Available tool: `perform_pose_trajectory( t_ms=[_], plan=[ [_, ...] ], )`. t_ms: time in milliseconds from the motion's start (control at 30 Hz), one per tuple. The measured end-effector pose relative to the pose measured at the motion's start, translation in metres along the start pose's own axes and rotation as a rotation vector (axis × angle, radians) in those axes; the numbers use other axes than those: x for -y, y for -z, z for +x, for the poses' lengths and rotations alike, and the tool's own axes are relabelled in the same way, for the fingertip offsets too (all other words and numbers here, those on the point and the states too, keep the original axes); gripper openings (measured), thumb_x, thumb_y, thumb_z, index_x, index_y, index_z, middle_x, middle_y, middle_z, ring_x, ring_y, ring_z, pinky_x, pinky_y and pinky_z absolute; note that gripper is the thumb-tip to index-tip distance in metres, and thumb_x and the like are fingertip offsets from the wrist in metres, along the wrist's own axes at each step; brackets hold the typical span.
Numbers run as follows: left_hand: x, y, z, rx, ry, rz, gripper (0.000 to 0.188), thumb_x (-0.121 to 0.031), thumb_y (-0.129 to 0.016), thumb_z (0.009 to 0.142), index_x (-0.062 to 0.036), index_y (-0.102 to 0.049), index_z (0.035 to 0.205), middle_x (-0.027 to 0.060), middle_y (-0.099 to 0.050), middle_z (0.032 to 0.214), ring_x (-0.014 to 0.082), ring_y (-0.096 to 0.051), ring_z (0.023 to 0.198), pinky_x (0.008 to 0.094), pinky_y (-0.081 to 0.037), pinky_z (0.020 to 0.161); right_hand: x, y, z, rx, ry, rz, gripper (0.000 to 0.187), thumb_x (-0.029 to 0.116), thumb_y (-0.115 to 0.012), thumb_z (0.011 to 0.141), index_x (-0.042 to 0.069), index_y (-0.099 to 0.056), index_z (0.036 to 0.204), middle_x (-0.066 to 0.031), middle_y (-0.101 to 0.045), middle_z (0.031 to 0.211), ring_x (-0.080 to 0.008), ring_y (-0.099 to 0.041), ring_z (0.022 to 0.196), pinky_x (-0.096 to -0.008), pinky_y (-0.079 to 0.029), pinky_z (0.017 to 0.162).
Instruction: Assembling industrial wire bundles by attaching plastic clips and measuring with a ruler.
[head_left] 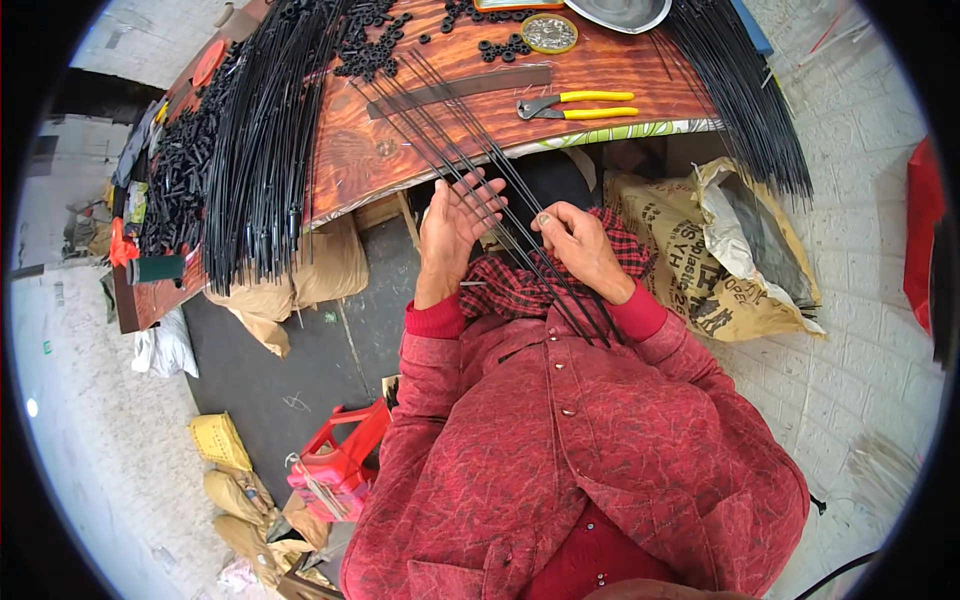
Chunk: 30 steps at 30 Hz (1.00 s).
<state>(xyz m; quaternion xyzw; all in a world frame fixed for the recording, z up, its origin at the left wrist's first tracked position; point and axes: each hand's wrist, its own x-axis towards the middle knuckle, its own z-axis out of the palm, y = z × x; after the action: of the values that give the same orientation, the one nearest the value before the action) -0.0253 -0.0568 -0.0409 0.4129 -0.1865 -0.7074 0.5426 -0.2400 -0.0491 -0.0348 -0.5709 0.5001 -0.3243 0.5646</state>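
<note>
At your far left, small black parts lie heaped on the table, beside a thick bundle of black rods whose near ends overhang the edge. Black rings are scattered to the right of that bundle.

Your left hand is spread wide, palm up, with loose rods lying across its fingers. These are long, thin, straight and plain black, fairly even in thickness. They slant from above the tabletop, over a dark flat strip, down to your jacket. Their far ends fan apart; the near ends draw closer together.

Your right hand is beside the rods, fingers curled and thumb drawn in; you cannot tell from this angle whether it pinches any.

Yellow-handled pliers lie on the table above that hand. Farther right, a printed sack stands below a second bundle.
</note>
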Motion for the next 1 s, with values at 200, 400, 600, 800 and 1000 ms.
perform_pose_trajectory(
  t_ms=[200, 400, 600, 800, 1000],
  plan=[
    [0.002, 0.001, -0.001, -0.008, -0.013, 0.021, 0.064, -0.053, -0.027, 0.106, -0.0014, -0.052, 0.134, 0.0176, -0.067, 0.122, 0.0271, -0.067, 0.106, 0.0369, -0.053, 0.091, -0.003, -0.002, -0.001, -0.001, 0.009, -0.011, 0.026, 0.022, -0.056, 0.099, -0.001, -0.067, 0.095, -0.0035, -0.063, 0.068, -0.0091, -0.057, 0.061, -0.0278, -0.045, 0.057],
    [0.004, 0.002, 0.0, 0.004, -0.012, 0.028, 0.063, -0.05, -0.025, 0.107, -0.0002, -0.049, 0.137, 0.0188, -0.065, 0.125, 0.0293, -0.066, 0.109, 0.0376, -0.053, 0.092, -0.005, -0.003, -0.001, 0.002, 0.011, -0.011, 0.025, 0.021, -0.056, 0.099, -0.001, -0.067, 0.095, -0.0034, -0.062, 0.067, -0.0092, -0.056, 0.061, -0.0284, -0.045, 0.056],
    [0.005, -0.002, 0.001, -0.032, -0.023, 0.051, 0.063, -0.052, -0.029, 0.107, 0.0, -0.053, 0.134, 0.0176, -0.067, 0.121, 0.0261, -0.068, 0.104, 0.0371, -0.053, 0.09, 0.007, -0.004, -0.003, 0.001, -0.016, 0.007, 0.024, 0.021, -0.056, 0.099, -0.001, -0.066, 0.096, -0.0057, -0.064, 0.069, -0.0134, -0.061, 0.062, -0.0321, -0.046, 0.057],
    [0.0, -0.018, 0.0, -0.03, -0.094, 0.277, 0.044, -0.035, -0.048, 0.105, 0.0002, -0.06, 0.128, 0.0159, -0.07, 0.116, 0.0215, -0.068, 0.102, 0.0352, -0.053, 0.091, 0.0, -0.008, 0.004, 0.089, 0.144, -0.224, 0.027, 0.022, -0.05, 0.103, -0.001, -0.062, 0.095, -0.0043, -0.066, 0.078, -0.0112, -0.061, 0.066, -0.025, -0.048, 0.061],
    [-0.006, -0.03, 0.011, 0.073, -0.121, 0.308, 0.04, -0.024, -0.054, 0.102, 0.0028, -0.056, 0.132, 0.0185, -0.068, 0.121, 0.0224, -0.068, 0.101, 0.0366, -0.054, 0.093, 0.022, -0.011, 0.018, 0.367, -0.242, 0.499, 0.032, 0.034, -0.045, 0.107, 0.003, -0.054, 0.108, -0.0056, -0.067, 0.083, -0.0109, -0.064, 0.064, -0.0239, -0.053, 0.059]
  ],
)
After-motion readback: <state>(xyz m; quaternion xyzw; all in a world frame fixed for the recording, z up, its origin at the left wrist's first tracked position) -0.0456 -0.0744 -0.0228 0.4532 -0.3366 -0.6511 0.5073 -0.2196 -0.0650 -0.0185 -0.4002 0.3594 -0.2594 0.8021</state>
